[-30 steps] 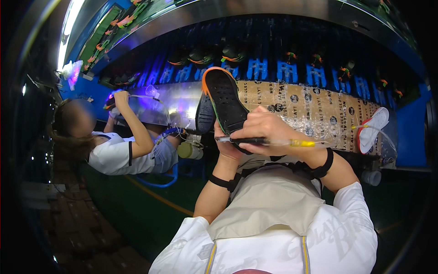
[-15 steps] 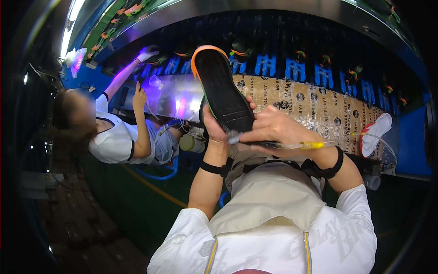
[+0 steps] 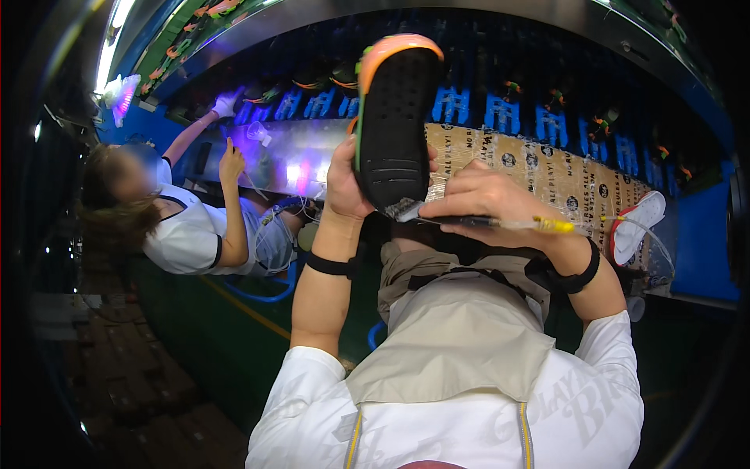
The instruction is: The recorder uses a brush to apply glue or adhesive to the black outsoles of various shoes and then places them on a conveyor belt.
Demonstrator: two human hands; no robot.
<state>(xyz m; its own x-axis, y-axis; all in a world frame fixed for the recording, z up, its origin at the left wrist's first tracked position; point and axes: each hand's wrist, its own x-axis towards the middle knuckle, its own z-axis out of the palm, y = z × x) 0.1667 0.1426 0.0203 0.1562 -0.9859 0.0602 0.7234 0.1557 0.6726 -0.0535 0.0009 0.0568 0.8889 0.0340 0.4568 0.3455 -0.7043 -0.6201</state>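
Note:
A shoe sole [image 3: 397, 117], black with an orange and green edge, is held up in front of me with its dark face toward me. My left hand [image 3: 348, 181] grips it from the left and behind, and some fingertips show at its right edge. My right hand [image 3: 484, 197] is closed around a brush [image 3: 469, 221] with a dark handle and pale bristles. Those bristles touch the lower end of the sole. A clear tube with a yellow fitting [image 3: 552, 225] runs from the brush handle along my right forearm.
A cardboard-covered bench edge [image 3: 539, 176] lies beyond my hands, with a white and red shoe [image 3: 637, 227] at its right. Behind it, a conveyor carries blue racks [image 3: 501, 117] and shoe parts. At left, a co-worker [image 3: 191, 223] sits, reaching toward the line under purple light.
The sole has risen and turned more upright, its orange end now farther right. The brush has moved slightly down and across the sole's lower end. The blue racks have shifted a little left.

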